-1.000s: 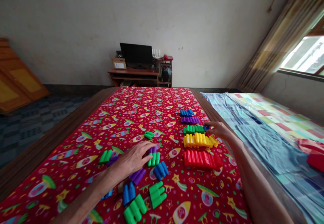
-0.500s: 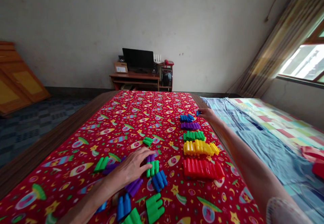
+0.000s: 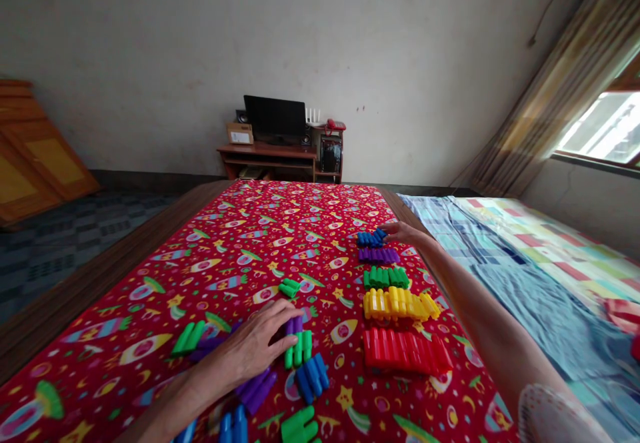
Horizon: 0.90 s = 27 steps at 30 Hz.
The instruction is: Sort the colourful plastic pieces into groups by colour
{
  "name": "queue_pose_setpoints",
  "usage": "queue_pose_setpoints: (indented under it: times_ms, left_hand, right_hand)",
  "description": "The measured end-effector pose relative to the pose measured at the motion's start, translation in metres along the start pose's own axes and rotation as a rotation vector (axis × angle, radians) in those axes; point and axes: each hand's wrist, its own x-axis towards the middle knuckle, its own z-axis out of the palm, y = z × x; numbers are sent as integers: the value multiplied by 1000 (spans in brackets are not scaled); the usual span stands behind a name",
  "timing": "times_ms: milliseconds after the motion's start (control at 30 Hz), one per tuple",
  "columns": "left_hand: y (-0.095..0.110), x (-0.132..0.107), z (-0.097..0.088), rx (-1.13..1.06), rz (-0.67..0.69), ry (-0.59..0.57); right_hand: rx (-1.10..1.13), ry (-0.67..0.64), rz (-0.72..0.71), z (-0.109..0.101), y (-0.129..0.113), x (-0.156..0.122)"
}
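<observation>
My right hand (image 3: 403,232) is at the far right, its fingertips pinched at the right end of a row of blue plastic blocks (image 3: 369,238). The block in those fingers is mostly hidden. Nearer me come rows of purple blocks (image 3: 379,255), green blocks (image 3: 386,277), yellow blocks (image 3: 397,303) and red blocks (image 3: 406,351). My left hand (image 3: 261,337) lies with fingers loosely spread among loose blocks, its fingertips beside a purple piece (image 3: 295,325) and a green piece (image 3: 299,349). Another purple block (image 3: 258,389) sits partly under its wrist.
Loose blue (image 3: 313,377) and green (image 3: 300,426) pieces lie near the front edge. Two more green pieces lie at left (image 3: 189,338) and farther back (image 3: 289,287). A red patterned cloth (image 3: 280,236) covers the table; a bed (image 3: 480,249) adjoins at right.
My right hand has moved left and slightly nearer, bringing a blue block from beside the table edge to the end of the blue row. My left hand stays about where it was.
</observation>
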Motion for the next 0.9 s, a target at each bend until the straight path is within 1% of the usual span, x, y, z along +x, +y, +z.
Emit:
queue_pose_setpoints:
  times_ms: [67, 133, 267, 400, 567, 733, 900]
  left_hand:
    - [-2, 0, 2, 8, -4, 7]
    - [-4, -1, 3, 21, -14, 7]
    - [-5, -2, 4, 38, -23, -16]
    - [-5, -2, 4, 48, -2, -5]
    - [-3, -2, 2, 27, 20, 20]
    - [-4, -2, 4, 26, 11, 20]
    - [-5, -2, 5, 10, 13, 19]
  right_hand:
    - [-126, -9, 30, 0, -2, 0]
    - [-204, -3, 40, 0, -5, 0]
    - [-277, 20, 57, -3, -8, -3]
    - [-359, 41, 75, -7, -8, -9]
    - [-412, 7, 49, -4, -12, -13]
    - [-439, -4, 23, 1, -15, -9]
    - [-451, -4, 23, -2, -14, -7]
